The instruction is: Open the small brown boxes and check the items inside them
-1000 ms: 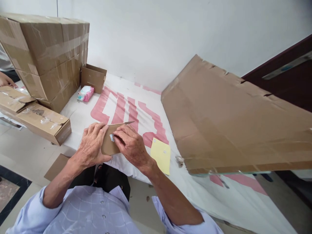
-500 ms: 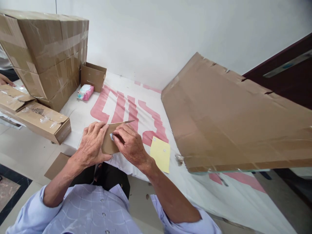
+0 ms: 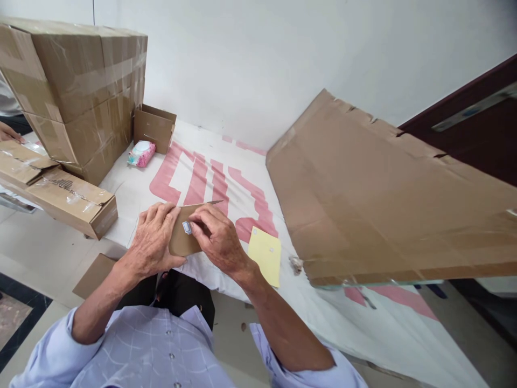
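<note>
A small brown cardboard piece (image 3: 181,242) is at the table's front edge, gripped along its left side by my left hand (image 3: 152,241). On its face sits a small white sticker with a dark outline (image 3: 187,227). My right hand (image 3: 218,235) is closed just right of the sticker, thumb and fingers pinched together, with a thin dark pointed tool (image 3: 217,202) jutting out beyond the fingers. A yellow sheet (image 3: 264,256) bearing two small pale stickers lies on the cloth to the right of my right hand.
Taped cartons (image 3: 84,91) are stacked at the left, with long boxes (image 3: 72,199) in front. A wipes pack (image 3: 141,153) lies by a small open box (image 3: 154,127). A large cardboard sheet (image 3: 379,199) leans at right. Another person's hand (image 3: 10,132) shows far left.
My right fingers have drawn slightly right and off the sticker, which now shows more fully on the cardboard. My left hand has stayed in place.
</note>
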Demonstrator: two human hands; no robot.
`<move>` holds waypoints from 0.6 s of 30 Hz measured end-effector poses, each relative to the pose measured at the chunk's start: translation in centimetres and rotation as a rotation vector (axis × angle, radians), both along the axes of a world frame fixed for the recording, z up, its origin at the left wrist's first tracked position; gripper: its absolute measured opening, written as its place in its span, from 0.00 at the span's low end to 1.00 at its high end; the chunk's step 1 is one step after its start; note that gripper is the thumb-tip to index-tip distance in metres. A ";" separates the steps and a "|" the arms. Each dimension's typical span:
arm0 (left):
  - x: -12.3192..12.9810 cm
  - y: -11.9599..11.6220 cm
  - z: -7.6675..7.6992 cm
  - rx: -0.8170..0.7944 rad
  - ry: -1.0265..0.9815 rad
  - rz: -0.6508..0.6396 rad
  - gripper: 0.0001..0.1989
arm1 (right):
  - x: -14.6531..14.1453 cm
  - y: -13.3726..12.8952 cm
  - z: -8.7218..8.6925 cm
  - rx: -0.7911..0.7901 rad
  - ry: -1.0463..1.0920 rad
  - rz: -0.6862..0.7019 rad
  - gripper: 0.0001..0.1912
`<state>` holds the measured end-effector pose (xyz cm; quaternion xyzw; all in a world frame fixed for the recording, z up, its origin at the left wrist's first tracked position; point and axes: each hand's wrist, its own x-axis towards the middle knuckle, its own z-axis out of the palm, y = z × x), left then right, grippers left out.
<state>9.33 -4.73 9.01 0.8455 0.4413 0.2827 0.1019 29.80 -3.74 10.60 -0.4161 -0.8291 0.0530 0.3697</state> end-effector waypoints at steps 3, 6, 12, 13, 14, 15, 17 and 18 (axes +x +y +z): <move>0.0 -0.1 0.1 -0.001 -0.010 0.001 0.51 | -0.1 -0.1 0.0 0.022 -0.031 -0.026 0.10; -0.1 -0.1 0.1 -0.005 -0.005 -0.003 0.50 | -0.2 -0.1 0.0 0.026 -0.064 -0.014 0.11; -0.1 -0.1 0.4 -0.019 0.011 -0.008 0.49 | -0.1 0.1 0.2 0.013 -0.087 0.000 0.10; -0.1 -0.1 0.4 -0.022 0.014 -0.008 0.49 | 0.0 0.1 0.3 0.014 -0.095 -0.004 0.10; -0.1 -0.2 0.4 -0.025 0.015 -0.009 0.49 | 0.1 0.2 0.3 0.016 -0.106 -0.012 0.10; 0.0 -0.2 0.4 -0.027 0.015 -0.010 0.49 | 0.1 0.2 0.4 0.018 -0.117 -0.018 0.10; 0.0 -0.2 0.4 -0.030 0.013 -0.010 0.49 | 0.3 0.4 0.5 0.014 -0.139 -0.022 0.10; 0.0 -0.2 0.4 -0.030 0.010 -0.009 0.49 | 0.3 0.5 0.6 0.011 -0.149 -0.019 0.10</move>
